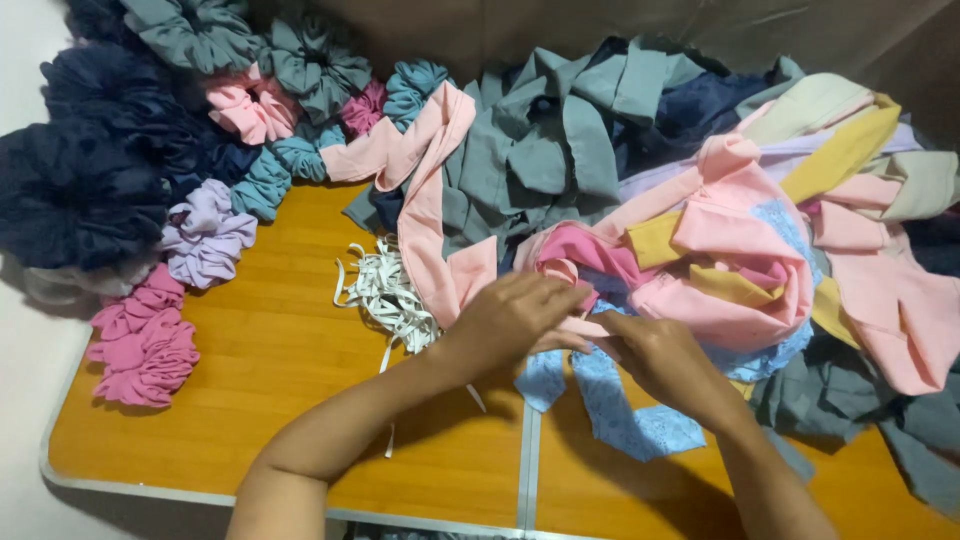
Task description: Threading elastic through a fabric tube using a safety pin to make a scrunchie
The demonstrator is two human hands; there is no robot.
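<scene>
My left hand (510,318) and my right hand (655,355) meet over a narrow pink fabric strip (585,328) at the near edge of a cloth pile, and both pinch it between the fingers. A light blue lace strip (615,405) lies under my right hand on the wooden table (260,350). A bundle of white elastic bands (385,290) rests just left of my left hand. A long pink strip (425,190) runs from the pile toward my left hand.
Finished scrunchies in navy (80,180), lilac (205,235), magenta (145,345), teal and grey line the left and back edge. A heap of grey, pink, yellow and blue fabric strips (740,250) covers the right half. The table's metal rim (200,495) runs along the front.
</scene>
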